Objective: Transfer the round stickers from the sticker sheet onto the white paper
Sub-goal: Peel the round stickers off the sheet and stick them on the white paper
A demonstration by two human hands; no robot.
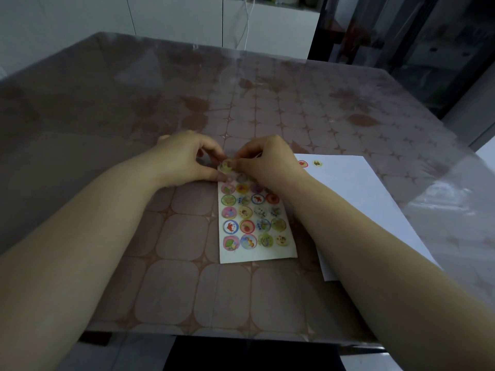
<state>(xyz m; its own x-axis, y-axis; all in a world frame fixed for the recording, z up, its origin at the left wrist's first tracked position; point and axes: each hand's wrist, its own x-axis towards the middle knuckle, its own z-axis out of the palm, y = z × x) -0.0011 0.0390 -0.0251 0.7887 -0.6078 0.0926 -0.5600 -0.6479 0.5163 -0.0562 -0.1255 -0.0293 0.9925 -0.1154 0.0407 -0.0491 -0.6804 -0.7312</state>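
While a sticker sheet [257, 252] lies flat near the middle of a tabletop [107, 162] patterned with rounded squares, a person's two bare hands meet over its far end. The left hand [187, 159] comes in from the left with its fingers curled, its thumb bearing down on the sheet's far left corner and holding the sheet in place. The right hand [265, 162] reaches across from the right, its thumb and forefinger closed in a pinch on a pale round sticker [226, 166], which stands raised off the sheet's far left corner, just between the fingertips of both hands. Below the hands, rows of four colourful round stickers remain on the sheet, running down to its near edge; the far rows are partly hidden by the hands. The white paper [356, 202] lies just right of the sheet, slanting away to the near right, with the right forearm crossing over its left edge. Two stickers sit side by side at the paper's far left corner: a red-rimmed sticker [302, 163] and, just right of it, a yellow sticker [317, 163]. White cabinets [174, 20] stand beyond the far edge of the tabletop, with a white cable [247, 22] hanging down in front of them.
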